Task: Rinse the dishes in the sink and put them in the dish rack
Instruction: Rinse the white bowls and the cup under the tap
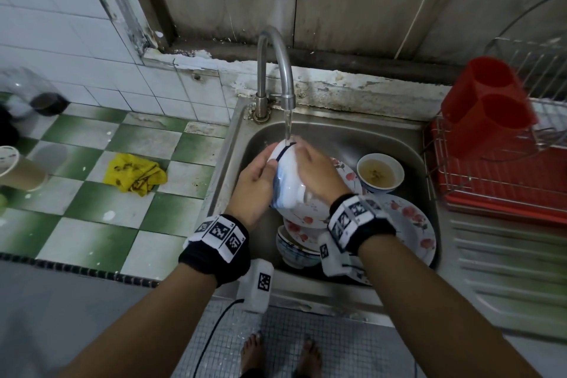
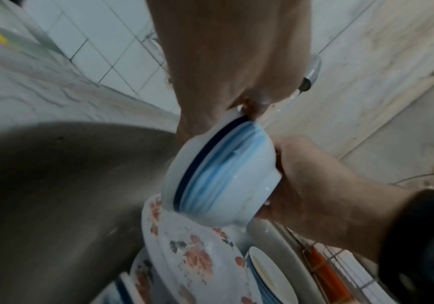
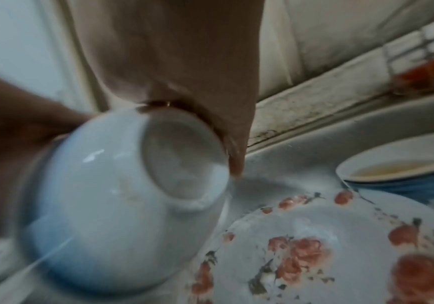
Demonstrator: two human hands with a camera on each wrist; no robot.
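A white bowl with blue bands is held tilted on its side under the running tap, above the sink. My left hand grips it at the rim from the left. My right hand lies over its outside and curls round the foot ring. In the left wrist view the bowl sits between my left hand and my right hand. The right wrist view shows the bowl's underside with my right fingers along the foot. Water streams over the bowl.
Floral plates are stacked in the sink with a bowl of brownish liquid and another bowl. A wire dish rack on a red tray with a red cutlery holder stands to the right. A yellow cloth lies on the left counter.
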